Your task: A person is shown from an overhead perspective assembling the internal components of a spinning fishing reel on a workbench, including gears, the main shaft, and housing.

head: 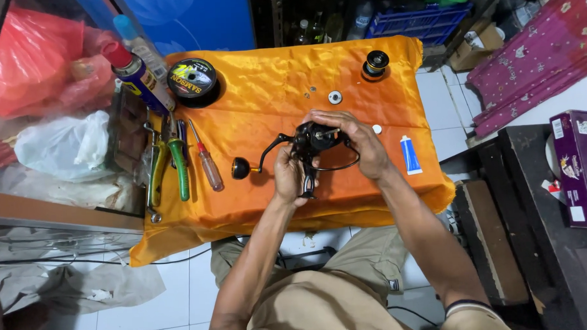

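Note:
A black fishing reel body (313, 139) with a crank handle and round knob (241, 167) is held over an orange cloth-covered table (271, 88). My left hand (288, 175) grips the reel's foot and stem from below. My right hand (354, 140) wraps over the top of the reel, fingers curled on its head. A black spool with a gold rim (374, 64) stands apart at the table's far right. A small washer (335, 97) and tiny parts lie behind the reel.
Green-handled pliers (168, 164), a screwdriver (208, 166), a line spool (191, 79) and a spray can (137, 74) lie on the left. A white and blue tube (409, 154) lies right. Plastic bags sit left, a purple box (581, 168) right.

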